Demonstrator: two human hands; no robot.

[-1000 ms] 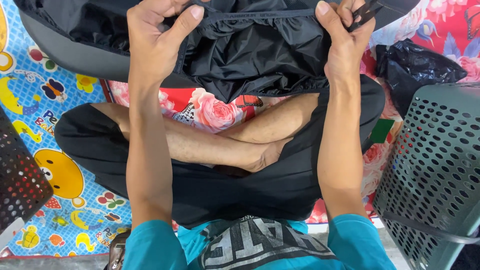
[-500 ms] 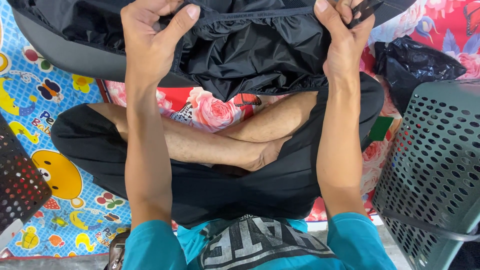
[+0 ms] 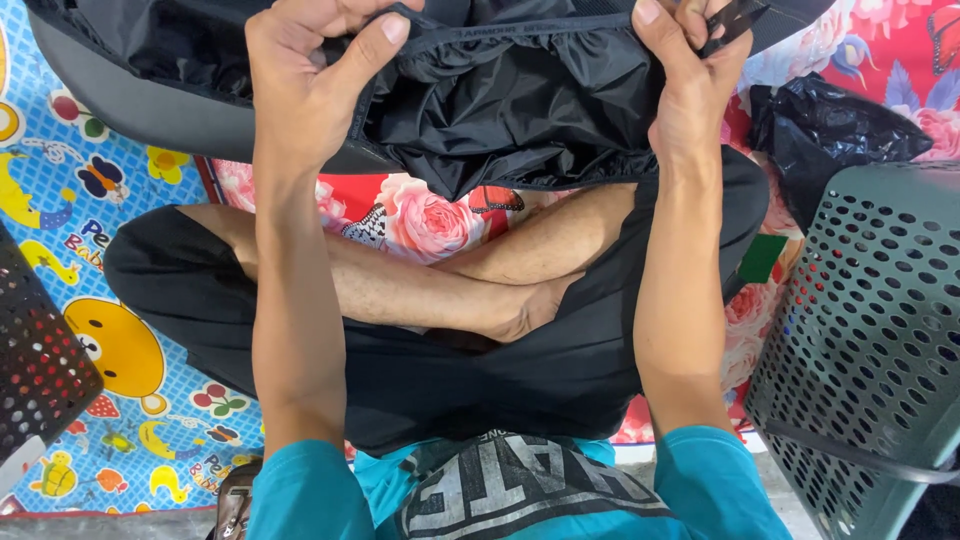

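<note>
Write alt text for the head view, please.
Both hands, left hand and right hand, hold up a black garment by its waistband over crossed legs. A grey perforated basket stands at the right.

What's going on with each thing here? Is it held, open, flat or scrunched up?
Black garment: held up by its waistband, stretched between both hands, fabric bunched below.
Left hand: closed on the waistband, thumb out.
Right hand: closed on the waistband's other end.
Grey perforated basket: upright, inside not visible.
Dark perforated basket: only a corner shows.
Black plastic bag: crumpled on the mat.
Colourful mat: spread flat.
</note>
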